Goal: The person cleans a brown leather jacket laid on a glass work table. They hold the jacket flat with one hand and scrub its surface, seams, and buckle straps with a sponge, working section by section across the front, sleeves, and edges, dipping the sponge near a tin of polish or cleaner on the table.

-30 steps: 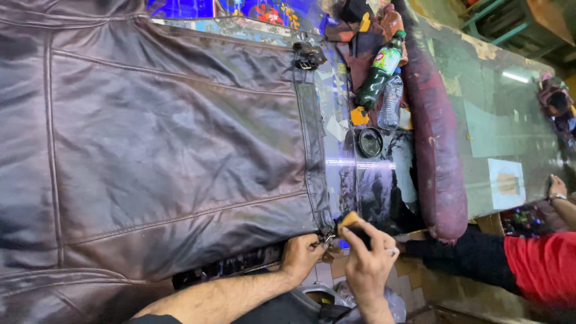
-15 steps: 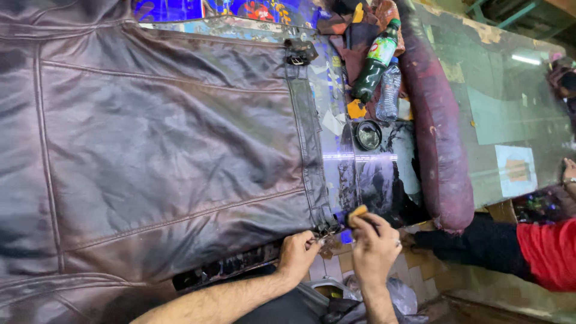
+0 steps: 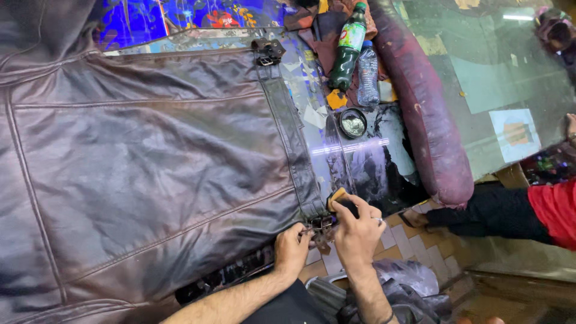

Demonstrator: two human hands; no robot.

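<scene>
A large dark brown leather jacket [image 3: 150, 168] lies spread flat over a glass table. Its waist strap [image 3: 294, 144] runs along the right edge, with a metal buckle [image 3: 268, 51] at the far end and another buckle [image 3: 321, 225] at the near end. My left hand [image 3: 292, 247] pinches the near buckle and strap end at the jacket's corner. My right hand [image 3: 357, 231] holds a small orange sponge [image 3: 335, 198] pressed against the strap just above that buckle.
A green bottle [image 3: 349, 48], a clear bottle [image 3: 368, 75] and a small open round tin [image 3: 353, 122] sit on the glass beside the strap. A rolled maroon leather piece [image 3: 426, 108] lies to the right. Another person in red and black [image 3: 516, 210] is at the table's edge.
The view has shifted a little. My hands stay at the near buckle, the right one with the sponge moving slightly along the strap.
</scene>
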